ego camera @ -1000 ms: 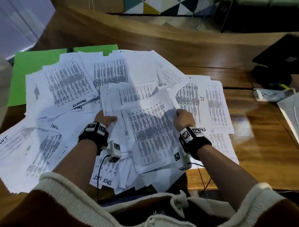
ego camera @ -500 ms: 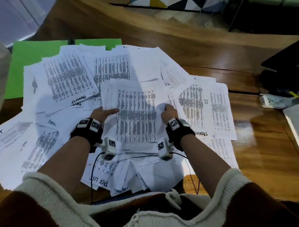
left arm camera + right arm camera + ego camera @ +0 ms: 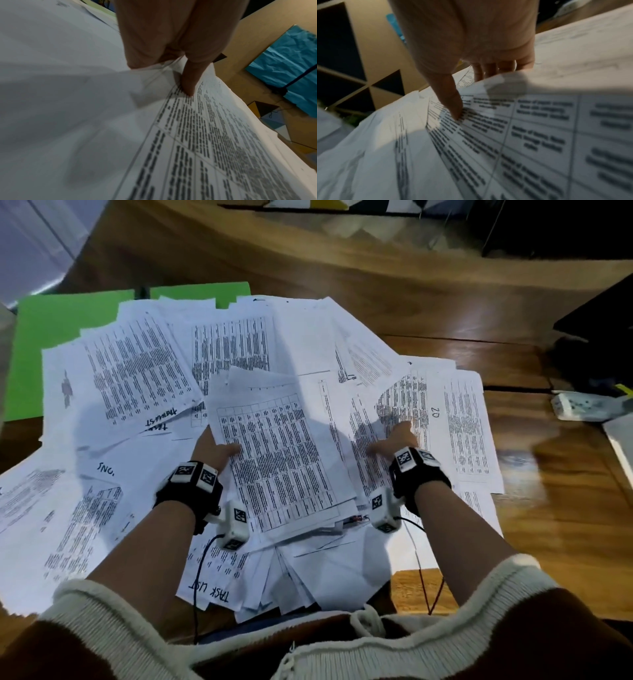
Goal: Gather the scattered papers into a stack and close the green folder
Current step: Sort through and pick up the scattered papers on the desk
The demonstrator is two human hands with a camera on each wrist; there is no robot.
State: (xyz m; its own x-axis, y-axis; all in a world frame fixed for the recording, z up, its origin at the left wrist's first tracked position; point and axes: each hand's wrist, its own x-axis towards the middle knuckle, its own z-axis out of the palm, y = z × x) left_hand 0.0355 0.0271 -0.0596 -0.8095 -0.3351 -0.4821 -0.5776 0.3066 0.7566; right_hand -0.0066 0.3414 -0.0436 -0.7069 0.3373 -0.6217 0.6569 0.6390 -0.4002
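Scattered papers [image 3: 144,378] bury green folder [image 3: 44,337]; power strip [image 3: 582,405] beside

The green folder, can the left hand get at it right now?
Probably not yet: the left hand grips the paper bundle, and loose sheets cover most of the green folder; only its far-left part shows.

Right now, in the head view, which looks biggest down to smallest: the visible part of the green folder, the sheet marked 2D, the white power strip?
1. green folder, though papers hide much of it
2. sheet marked 2D, partly overlapped
3. white power strip, clearly smallest
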